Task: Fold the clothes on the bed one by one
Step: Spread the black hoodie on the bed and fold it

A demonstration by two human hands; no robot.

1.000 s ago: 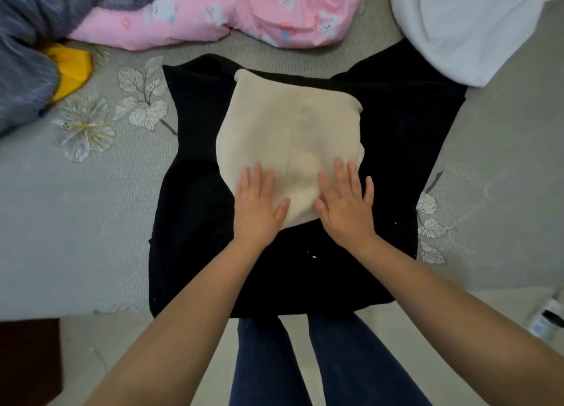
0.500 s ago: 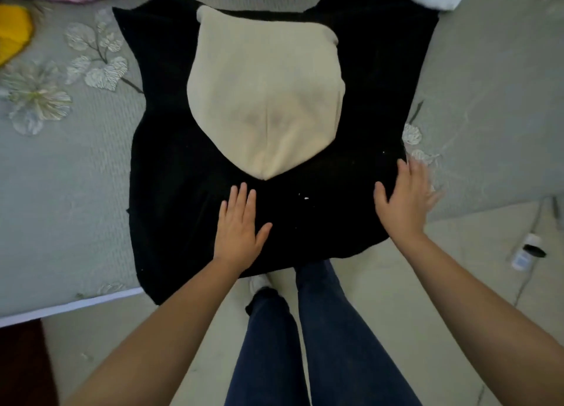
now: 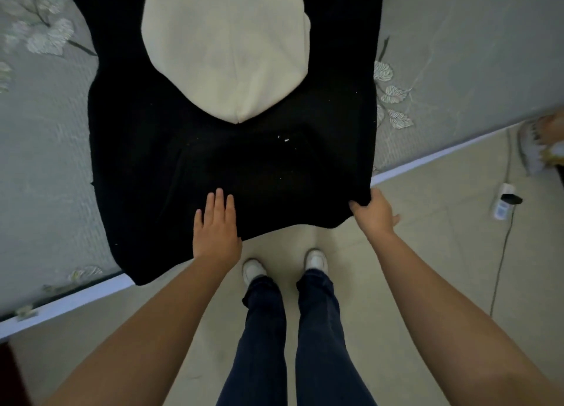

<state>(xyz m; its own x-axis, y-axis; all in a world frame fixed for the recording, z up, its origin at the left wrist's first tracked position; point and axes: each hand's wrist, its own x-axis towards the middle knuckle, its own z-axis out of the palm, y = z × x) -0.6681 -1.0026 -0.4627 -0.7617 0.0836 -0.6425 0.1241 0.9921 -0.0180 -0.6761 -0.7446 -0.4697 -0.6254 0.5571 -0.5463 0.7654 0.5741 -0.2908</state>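
While the black garment (image 3: 232,161) lies flat on the bed (image 3: 45,149), hem over the edge, cream hood (image 3: 225,48) on its back, we have left the hood. Our right hand (image 3: 373,211) now pinches the hem corner; our left hand (image 3: 216,225) rests flat, fingers straight. We judge a bottom-up fold begins.

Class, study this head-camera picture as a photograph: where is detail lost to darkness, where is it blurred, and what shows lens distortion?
Head view: the black garment is so dark its folds barely show; the slipper at the right edge is blurred; the bed edge and forearms stretch outward, a wide-angle effect; both hands, left hand and right hand, stay fairly sharp.
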